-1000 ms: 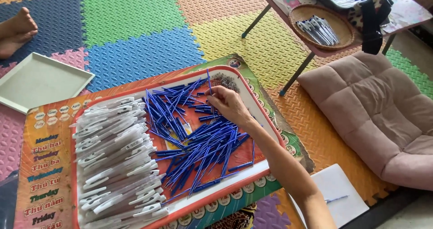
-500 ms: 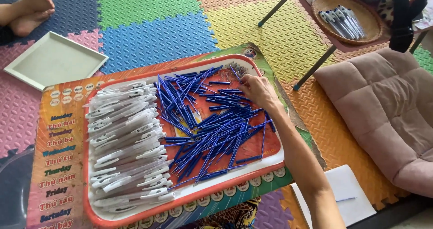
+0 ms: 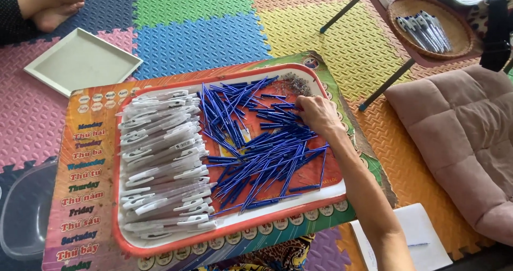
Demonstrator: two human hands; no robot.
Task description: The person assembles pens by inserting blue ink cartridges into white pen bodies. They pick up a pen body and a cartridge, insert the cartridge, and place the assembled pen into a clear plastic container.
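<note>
One right hand, fingers drawn together on the blue pen refills, too many to count, heaped in one red-rimmed tray beside stacked white pen barrels. Tray sits on a low table over coloured foam floor mats.

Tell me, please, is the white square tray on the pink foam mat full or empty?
Empty: the white square tray shows only its bare inner surface, nothing lying in it.
</note>
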